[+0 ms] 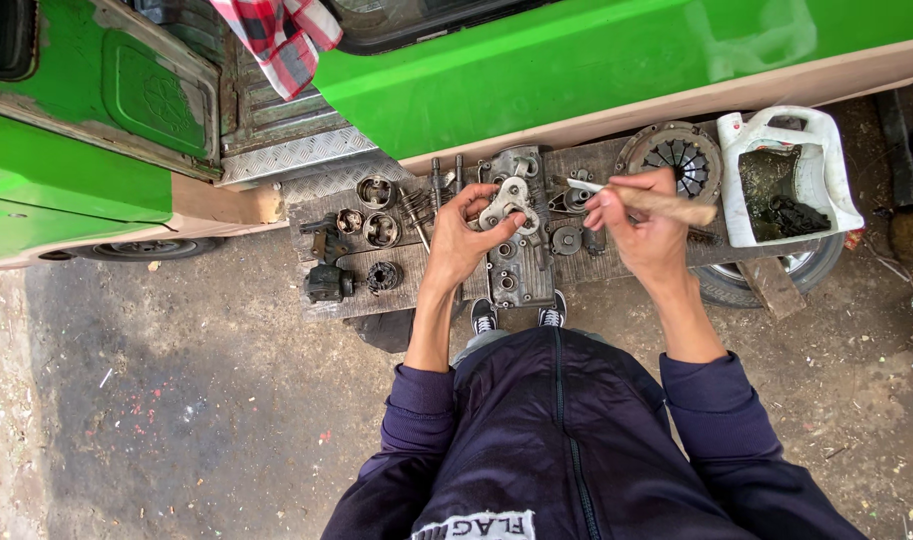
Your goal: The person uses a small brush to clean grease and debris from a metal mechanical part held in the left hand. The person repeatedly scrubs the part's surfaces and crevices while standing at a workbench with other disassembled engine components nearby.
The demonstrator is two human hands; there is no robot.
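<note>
Mid-top of frame: L hand (463,232) holds a small grey metal part (507,203). R hand (644,228) grips a wood-handled brush (648,199), lying sideways, tip pointing left, near the part.

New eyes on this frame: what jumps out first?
The bright green vehicle body fills the top of the view. Below it, a wooden board carries dark, greasy engine parts. At centre, the left hand holds a pale metal part while the right hand grips a wooden-handled brush. A cut-open white jug with dark liquid sits at the right.
</note>
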